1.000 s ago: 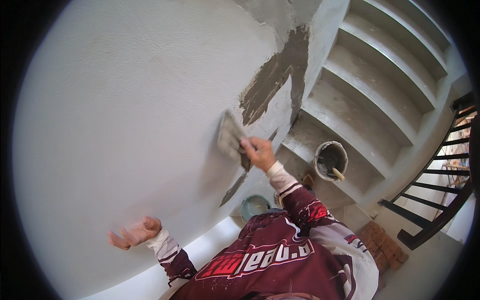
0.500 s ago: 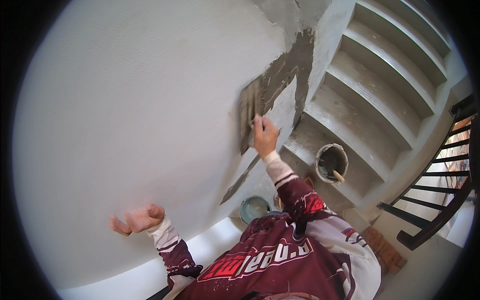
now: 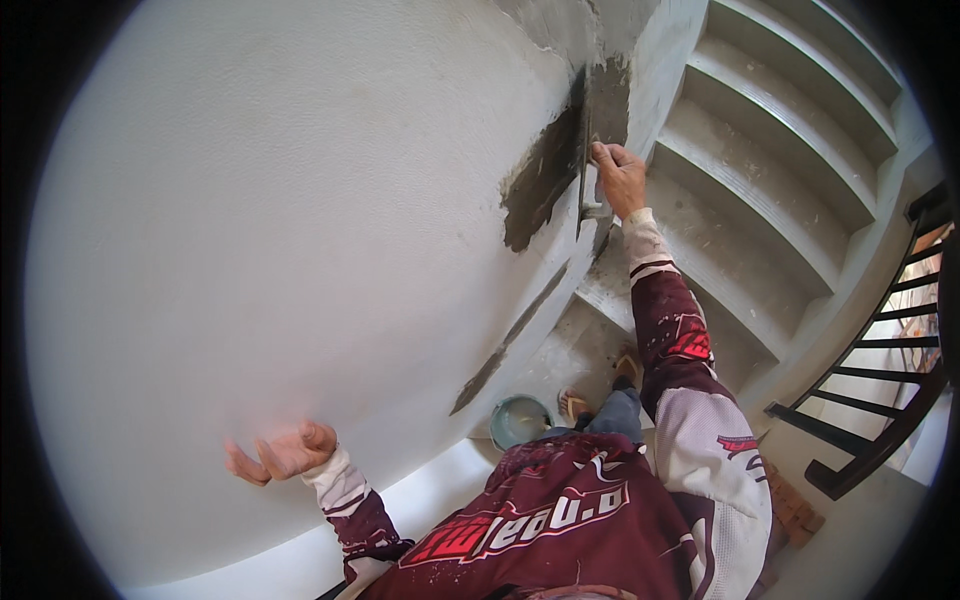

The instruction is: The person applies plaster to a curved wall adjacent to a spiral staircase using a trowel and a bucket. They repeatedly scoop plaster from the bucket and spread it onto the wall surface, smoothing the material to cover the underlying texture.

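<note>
The right hand (image 3: 622, 180) has its fingers closed around a thin, flat trowel (image 3: 585, 135), seen nearly edge-on at the far right of the pale, finely rippled wall (image 3: 300, 220), over a dark, ragged patch of damp-looking plaster (image 3: 545, 185). The left hand (image 3: 290, 452) is empty, near and left, its fingers apart and loosely curled; whether they touch the wall cannot be told. Curved, dusty, scuffed steps (image 3: 750, 215) rise right; a round bucket (image 3: 520, 422) stands near.

A stairwell under building work: a patchily plastered wall (image 3: 300, 230), bare curved steps (image 3: 745, 165) (dark railing (image 3: 820, 428) rightward).
</note>
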A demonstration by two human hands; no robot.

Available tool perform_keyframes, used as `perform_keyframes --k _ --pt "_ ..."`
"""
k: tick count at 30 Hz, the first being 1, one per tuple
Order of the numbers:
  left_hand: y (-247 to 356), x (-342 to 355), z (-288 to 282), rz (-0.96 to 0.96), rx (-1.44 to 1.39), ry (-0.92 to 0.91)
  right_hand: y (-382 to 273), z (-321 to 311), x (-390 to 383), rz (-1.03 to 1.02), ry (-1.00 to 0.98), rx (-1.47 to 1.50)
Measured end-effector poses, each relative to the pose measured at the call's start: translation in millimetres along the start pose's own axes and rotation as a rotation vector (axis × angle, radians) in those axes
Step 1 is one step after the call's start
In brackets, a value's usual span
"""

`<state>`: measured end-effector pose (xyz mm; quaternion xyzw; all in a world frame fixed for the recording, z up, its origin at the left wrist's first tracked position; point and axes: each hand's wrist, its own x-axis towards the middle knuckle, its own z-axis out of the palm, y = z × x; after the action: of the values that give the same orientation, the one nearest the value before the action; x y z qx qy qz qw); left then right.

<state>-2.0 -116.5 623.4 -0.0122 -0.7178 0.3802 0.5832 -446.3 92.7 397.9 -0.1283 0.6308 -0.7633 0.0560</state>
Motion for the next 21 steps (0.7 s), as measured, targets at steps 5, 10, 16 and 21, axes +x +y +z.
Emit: perform_keyframes --k 5,10,16,21 --pt "18 -23 6 -0.046 0.038 -0.023 26 2 -52 -0.148 -0.109 -0.246" --pt "-3 7 -3 0.037 0.078 -0.016 23 77 -156 -0.045 -0.216 -0.043" --pt "4 5 -7 -0.032 0.116 -0.080 17 89 -212 0.049 -0.309 0.081" --pt "3 6 -6 -0.011 0.099 -0.059 34 13 -101 0.163 -0.025 0.114"
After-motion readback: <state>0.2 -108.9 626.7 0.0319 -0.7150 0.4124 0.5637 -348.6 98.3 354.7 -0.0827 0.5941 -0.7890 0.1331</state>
